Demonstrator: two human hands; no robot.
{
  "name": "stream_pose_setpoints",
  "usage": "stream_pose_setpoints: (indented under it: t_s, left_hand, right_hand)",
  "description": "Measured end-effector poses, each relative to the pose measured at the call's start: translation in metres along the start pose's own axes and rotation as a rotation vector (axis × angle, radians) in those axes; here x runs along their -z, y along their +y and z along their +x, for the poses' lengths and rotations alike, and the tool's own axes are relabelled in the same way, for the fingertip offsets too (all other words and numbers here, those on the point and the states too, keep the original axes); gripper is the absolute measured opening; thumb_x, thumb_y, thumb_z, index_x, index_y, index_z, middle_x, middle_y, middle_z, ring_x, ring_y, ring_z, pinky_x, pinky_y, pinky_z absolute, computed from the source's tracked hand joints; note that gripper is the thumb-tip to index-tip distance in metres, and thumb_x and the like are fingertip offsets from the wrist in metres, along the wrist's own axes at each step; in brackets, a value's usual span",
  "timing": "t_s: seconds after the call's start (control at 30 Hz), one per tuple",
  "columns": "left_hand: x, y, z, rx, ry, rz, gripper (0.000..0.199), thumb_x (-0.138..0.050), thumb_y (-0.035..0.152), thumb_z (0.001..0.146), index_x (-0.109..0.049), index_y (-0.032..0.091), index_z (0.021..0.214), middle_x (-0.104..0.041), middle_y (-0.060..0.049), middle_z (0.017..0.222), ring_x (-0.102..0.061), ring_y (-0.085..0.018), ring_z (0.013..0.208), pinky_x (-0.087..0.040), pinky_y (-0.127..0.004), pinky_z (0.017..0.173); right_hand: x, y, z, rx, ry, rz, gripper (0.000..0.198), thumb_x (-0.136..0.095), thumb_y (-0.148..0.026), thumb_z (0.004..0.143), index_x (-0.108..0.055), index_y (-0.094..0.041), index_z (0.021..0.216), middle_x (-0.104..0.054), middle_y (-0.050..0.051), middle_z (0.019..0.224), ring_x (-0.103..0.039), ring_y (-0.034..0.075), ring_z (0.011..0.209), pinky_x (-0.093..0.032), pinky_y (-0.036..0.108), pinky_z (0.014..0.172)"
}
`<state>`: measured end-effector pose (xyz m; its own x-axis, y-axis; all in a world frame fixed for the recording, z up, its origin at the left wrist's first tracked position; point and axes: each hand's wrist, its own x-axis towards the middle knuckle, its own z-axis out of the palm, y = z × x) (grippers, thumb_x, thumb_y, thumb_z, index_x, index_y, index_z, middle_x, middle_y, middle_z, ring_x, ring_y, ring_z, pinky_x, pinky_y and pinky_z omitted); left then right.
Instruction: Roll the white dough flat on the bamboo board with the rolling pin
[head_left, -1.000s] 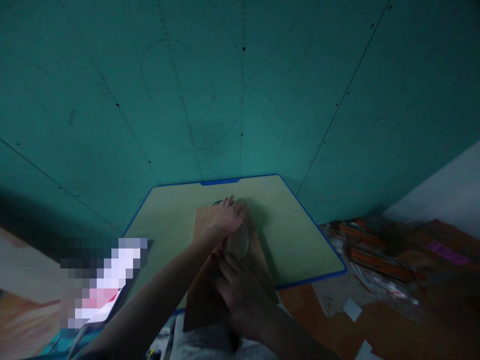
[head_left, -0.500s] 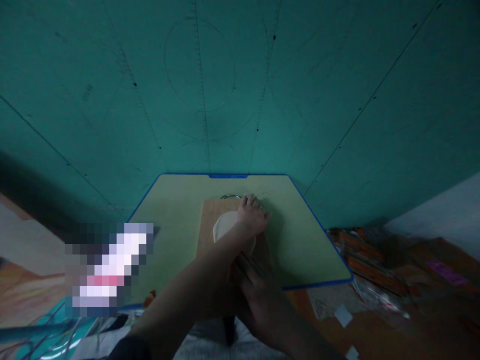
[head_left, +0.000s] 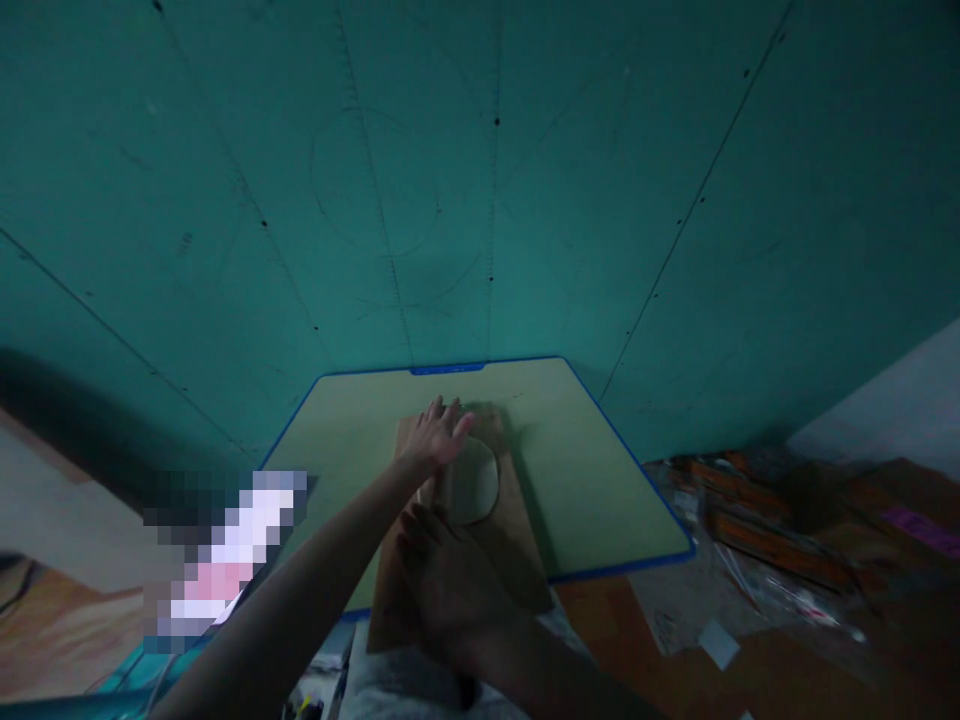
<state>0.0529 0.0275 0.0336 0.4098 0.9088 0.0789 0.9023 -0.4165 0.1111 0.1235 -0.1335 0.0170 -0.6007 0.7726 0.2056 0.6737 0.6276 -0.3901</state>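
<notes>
From my remote post I see the left hand point(head_left: 436, 437) over the far left part of the wooden board point(head_left: 517, 565), fingers spread, and the right hand point(head_left: 439, 568) nearer, over its near left. They are apart; I cannot tell whether either grips anything beneath the palm. The flat, pale round point(head_left: 478, 485) lies on the board, just right of them, on a blue-edged table point(head_left: 600, 500).

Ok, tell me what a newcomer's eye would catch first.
First, the big green wall across the top. Then, low centre, the pale round on a wooden board, with the left hand beyond the right hand at its left side.
</notes>
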Motion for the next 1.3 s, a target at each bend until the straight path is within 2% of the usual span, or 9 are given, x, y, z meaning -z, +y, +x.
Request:
stream_pose_setpoints:
  t_s: [0.1,0.27,0.5,0.63,0.77,0.9,1.03,1.17,1.3]
  left_hand:
    - [-0.001,0.011,-0.002,-0.013,0.024,0.013,0.052,-0.019,0.045,0.103,-0.044,0.023,0.144,-0.049,-0.012,0.151,-0.034,-0.027,0.145,-0.035,-0.047,0.112]
    - [-0.008,0.059,-0.001,-0.070,0.056,0.012,0.058,-0.022,0.051,0.102,-0.047,0.018,0.143,-0.045,-0.016,0.153,-0.033,-0.030,0.146,-0.031,-0.048,0.115]
    - [-0.017,0.103,-0.001,-0.207,0.051,0.020,0.054,-0.034,0.049,0.100,-0.060,0.012,0.131,-0.045,-0.019,0.151,-0.031,-0.034,0.146,-0.022,-0.053,0.118]
    - [-0.017,0.092,-0.001,-0.220,0.061,0.024,0.056,-0.033,0.048,0.100,-0.061,0.009,0.129,-0.046,-0.021,0.150,-0.031,-0.034,0.146,-0.022,-0.051,0.119]
    - [-0.012,0.059,-0.001,-0.178,0.050,-0.032,0.053,-0.032,0.043,0.101,-0.058,0.010,0.133,-0.040,-0.018,0.155,-0.026,-0.036,0.148,-0.020,-0.051,0.120]
    - [-0.007,0.022,-0.003,-0.010,-0.007,-0.081,0.049,-0.029,0.044,0.101,-0.054,0.022,0.137,-0.033,-0.012,0.160,-0.027,-0.035,0.148,-0.023,-0.056,0.117]
    - [-0.003,0.000,-0.008,0.063,-0.015,-0.041,0.052,-0.031,0.042,0.100,-0.042,0.022,0.147,-0.034,-0.017,0.159,-0.030,-0.036,0.147,-0.029,-0.058,0.113]
    - [-0.001,0.006,-0.011,0.076,-0.001,0.002,0.054,-0.032,0.041,0.100,-0.038,0.017,0.148,-0.037,-0.022,0.156,-0.032,-0.036,0.145,-0.031,-0.057,0.112]
    - [-0.005,0.036,-0.008,0.042,0.021,0.010,0.052,-0.033,0.042,0.100,-0.048,0.015,0.141,-0.043,-0.021,0.152,-0.033,-0.035,0.145,-0.031,-0.053,0.112]
  right_hand:
    - [-0.007,0.003,-0.010,-0.026,0.051,-0.007,0.054,-0.054,-0.028,0.094,-0.047,-0.006,0.143,-0.037,0.019,0.156,-0.026,0.029,0.149,-0.029,0.048,0.121]
    - [-0.001,0.012,-0.046,-0.099,0.123,0.046,0.079,-0.061,-0.022,0.085,-0.027,-0.010,0.155,-0.031,0.020,0.159,-0.023,0.031,0.150,-0.033,0.051,0.119]
    - [0.024,0.020,-0.076,-0.165,0.038,0.049,0.076,-0.061,-0.027,0.089,-0.027,-0.017,0.156,-0.032,0.016,0.159,-0.024,0.031,0.149,-0.029,0.054,0.120]
    - [0.033,0.014,-0.066,-0.151,-0.030,0.049,0.071,-0.060,-0.023,0.088,-0.034,-0.015,0.153,-0.035,0.015,0.158,-0.025,0.030,0.149,-0.030,0.051,0.120]
    - [0.035,0.005,-0.041,-0.179,-0.108,0.074,0.070,-0.061,-0.022,0.086,-0.037,-0.013,0.151,-0.039,0.015,0.156,-0.029,0.027,0.147,-0.028,0.045,0.122]
    - [0.022,0.003,-0.014,-0.043,-0.108,0.030,0.065,-0.061,-0.024,0.087,-0.043,-0.004,0.146,-0.040,0.021,0.154,-0.029,0.028,0.147,-0.022,0.041,0.124]
    - [0.011,0.003,0.004,0.063,-0.041,-0.014,0.052,-0.058,-0.030,0.091,-0.053,-0.001,0.135,-0.051,0.023,0.145,-0.035,0.028,0.143,-0.021,0.042,0.124]
    - [0.009,0.007,-0.005,0.049,-0.037,0.010,0.070,-0.061,-0.038,0.090,-0.041,-0.002,0.146,-0.033,0.022,0.158,-0.020,0.031,0.150,-0.019,0.046,0.125]
    - [0.015,0.017,-0.034,-0.057,-0.030,0.048,0.077,-0.065,-0.030,0.085,-0.033,-0.011,0.152,-0.028,0.018,0.161,-0.016,0.032,0.151,-0.023,0.052,0.123]
